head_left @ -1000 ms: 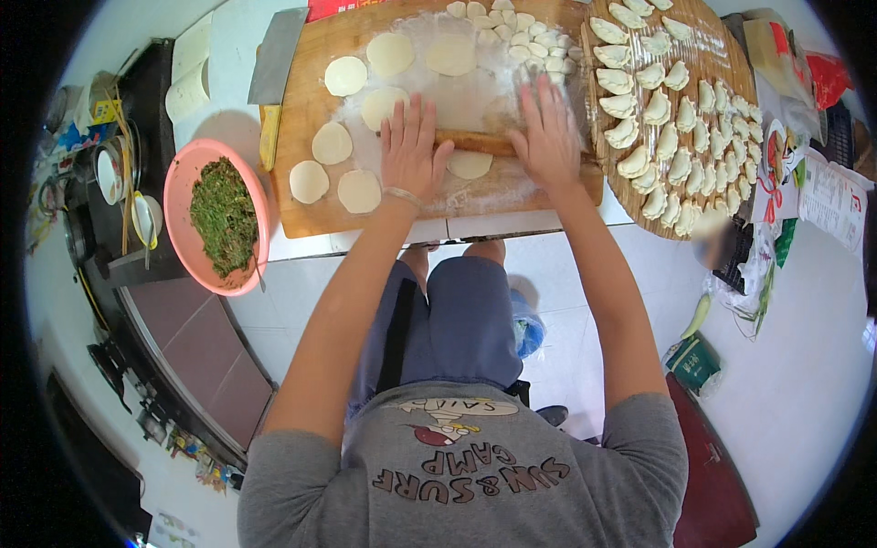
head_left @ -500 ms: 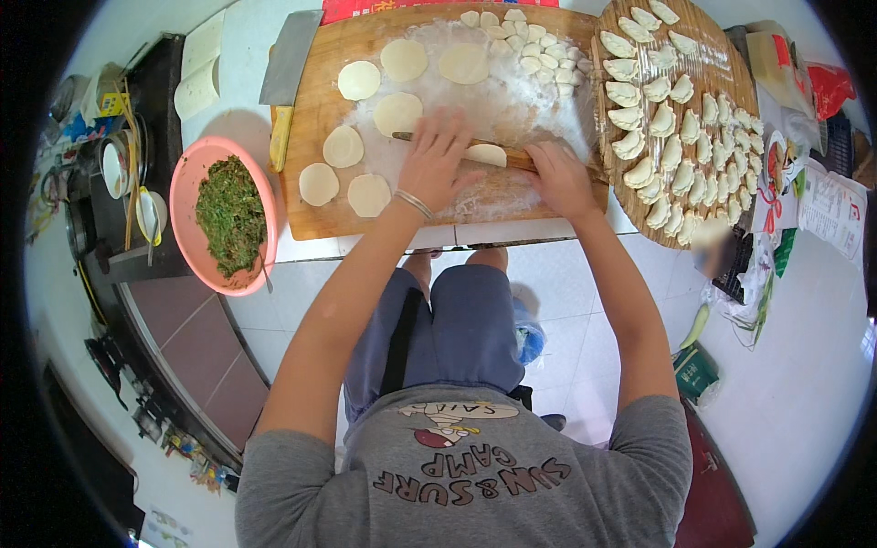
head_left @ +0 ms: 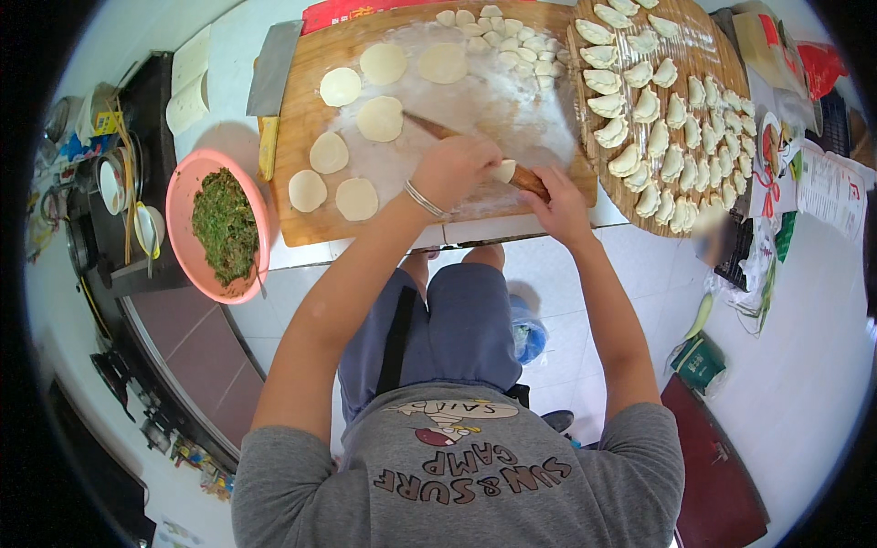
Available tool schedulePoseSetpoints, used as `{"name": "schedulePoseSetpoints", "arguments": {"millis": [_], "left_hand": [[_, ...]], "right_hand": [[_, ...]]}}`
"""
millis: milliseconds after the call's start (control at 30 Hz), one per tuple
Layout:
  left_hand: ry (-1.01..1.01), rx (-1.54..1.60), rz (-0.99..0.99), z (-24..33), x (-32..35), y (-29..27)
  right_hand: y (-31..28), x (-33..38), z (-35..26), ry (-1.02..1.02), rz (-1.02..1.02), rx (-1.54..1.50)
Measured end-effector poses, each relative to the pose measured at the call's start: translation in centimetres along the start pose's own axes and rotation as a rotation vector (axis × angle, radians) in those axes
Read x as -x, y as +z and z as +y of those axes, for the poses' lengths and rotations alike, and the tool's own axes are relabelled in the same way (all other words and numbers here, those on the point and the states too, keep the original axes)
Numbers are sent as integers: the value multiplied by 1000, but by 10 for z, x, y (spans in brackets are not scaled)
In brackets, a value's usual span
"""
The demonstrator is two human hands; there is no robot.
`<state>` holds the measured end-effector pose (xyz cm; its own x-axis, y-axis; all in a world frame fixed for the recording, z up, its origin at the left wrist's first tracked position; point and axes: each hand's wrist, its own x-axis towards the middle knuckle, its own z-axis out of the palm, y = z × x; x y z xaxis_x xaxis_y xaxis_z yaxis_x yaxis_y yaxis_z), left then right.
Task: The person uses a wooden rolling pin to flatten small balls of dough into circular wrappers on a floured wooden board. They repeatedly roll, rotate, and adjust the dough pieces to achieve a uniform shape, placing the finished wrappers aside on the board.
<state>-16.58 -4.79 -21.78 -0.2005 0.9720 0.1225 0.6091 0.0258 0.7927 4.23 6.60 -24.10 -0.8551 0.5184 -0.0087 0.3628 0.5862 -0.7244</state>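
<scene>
A tapered wooden rolling pin (head_left: 530, 181) lies slantwise over the floured wooden board (head_left: 301, 100). My right hand (head_left: 561, 208) is closed round its near right end. Beside the pin, my left hand (head_left: 461, 172) has its fingers bent and pinched at a small pale dumpling wrapper (head_left: 504, 171), most of which the hand and pin hide. Several flat round wrappers, one of them a wrapper (head_left: 379, 120) by the pin's far tip, are spread over the board's left half. Small dough pieces (head_left: 525, 55) cluster at its far right.
Right of the board, a round wooden tray (head_left: 594, 18) carries rows of folded dumplings (head_left: 671, 164). At the left stands a pink bowl (head_left: 185, 169) of green filling (head_left: 224, 224) with a spoon. A cleaver (head_left: 274, 78) with a yellow handle rests along the board's left edge.
Both hands were rolling with the pin held level. Now the pin slants toward me at its right end, and my left hand has left it to pinch the wrapper.
</scene>
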Motion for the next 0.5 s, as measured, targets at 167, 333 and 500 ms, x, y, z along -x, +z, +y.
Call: {"name": "schedulePoseSetpoints", "arguments": {"millis": [167,333,500], "left_hand": [[-64,160,209,27,9,15],[-705,274,432,-10,49,45],[-306,-341,319,-14,85,44]], "right_hand": [[-1,7,4,392,35,-259],[3,10,23,328,173,-204],[4,20,32,315,201,-165]]}}
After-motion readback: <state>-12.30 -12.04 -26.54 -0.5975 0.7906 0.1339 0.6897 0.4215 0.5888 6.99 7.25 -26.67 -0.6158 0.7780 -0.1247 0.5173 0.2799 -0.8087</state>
